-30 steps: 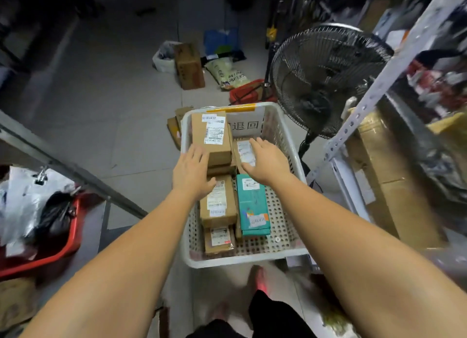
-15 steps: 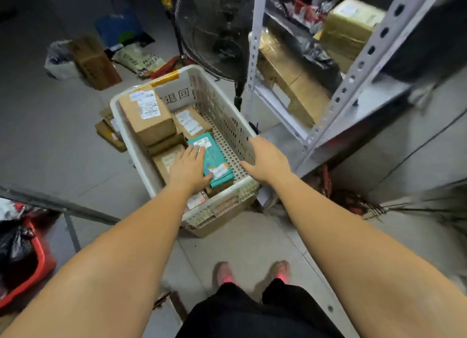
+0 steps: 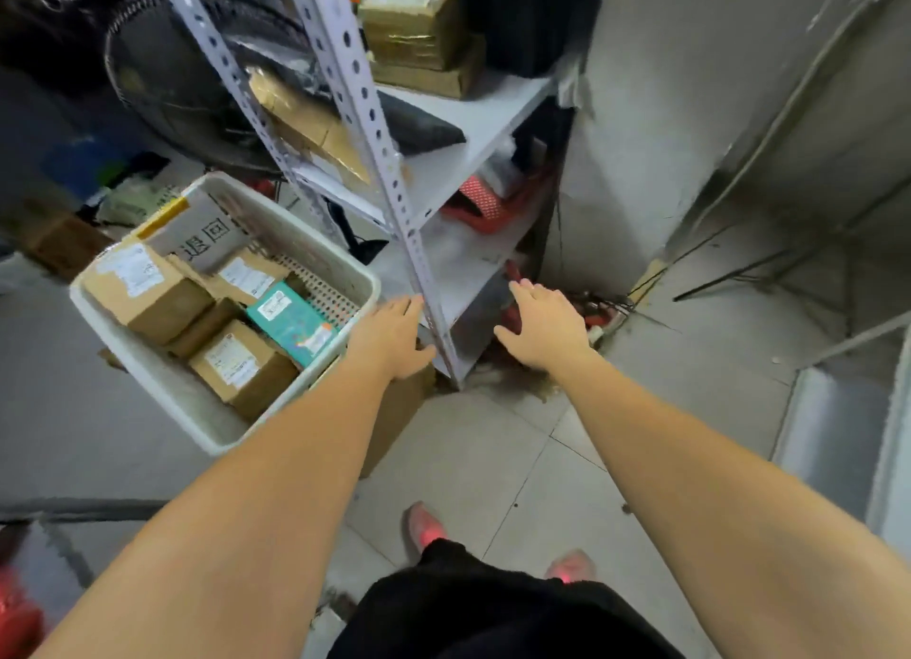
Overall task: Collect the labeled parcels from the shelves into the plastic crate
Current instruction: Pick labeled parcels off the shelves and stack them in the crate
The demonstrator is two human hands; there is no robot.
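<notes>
Crate (image 3: 167,397): white plastic, at the left, close beside the rack so that parcels travel a short way; it seems propped on a carton (image 3: 399,412), which would save stooping. Contents: big box (image 3: 143,288) at the far left, labelled box (image 3: 246,276) behind, small box (image 3: 241,362) at the near wall, teal box (image 3: 291,321) along the right wall, all label-up, packed flat side by side, probably to leave room for more. Left hand (image 3: 389,338): just past the crate's near right corner, beside the rack post (image 3: 374,131), fingers straight and loose, holding nothing; whether it touches the post cannot be told. Rack: taped parcels (image 3: 419,22) stacked on the upper shelf (image 3: 473,111), not yet collected, well above both hands. Right hand (image 3: 547,328): over the lowest shelf (image 3: 458,264), fingers spread wide, empty, touching nothing plainly; a reach for the next pick, by the look of it, though no parcel shows under it.
</notes>
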